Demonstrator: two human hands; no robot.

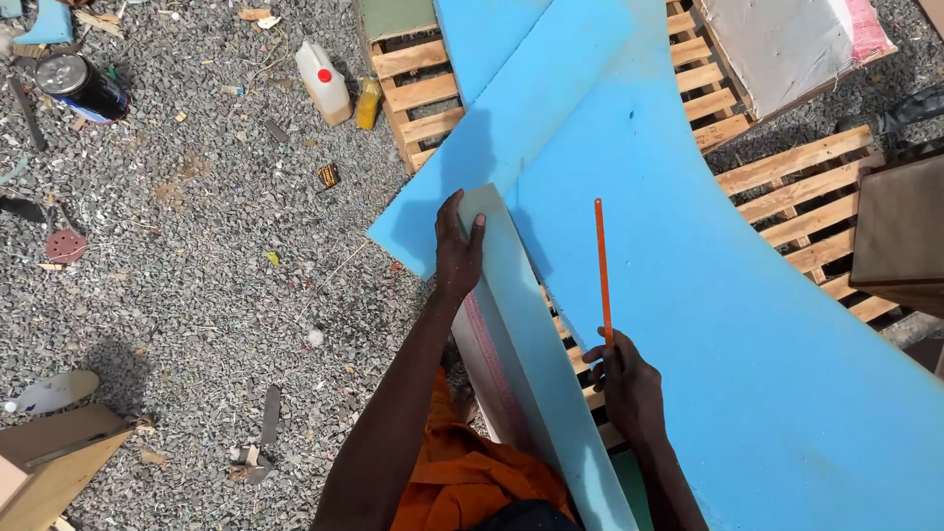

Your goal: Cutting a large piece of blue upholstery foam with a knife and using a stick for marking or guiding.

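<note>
The left hand (458, 254) presses flat on the far end of a narrow pale blue foam strip (536, 393) at the wooden slatted pallet's (787, 197) near edge, while the right hand (629, 388) pinches a thin orange hacksaw blade (602, 270) over the big blue foam sheet (728, 324), best kept upright

**Foam, bare wood and gravel**

The blue sheet (747, 324) looks like soft foam, matt, with a fine porous grain. The strip (526, 344) under the left hand (458, 251) is the same matt foam, paler on its face, with a pinkish cut edge. The thin orange blade (603, 270) in the right hand (629, 383) looks smooth and painted. The pallets (816, 197) are raw, unfinished wood. The ground (197, 256) is rough grey gravel. The white jug (323, 81) is smooth plastic; the can (81, 88) has a glossy metal lid.
</note>
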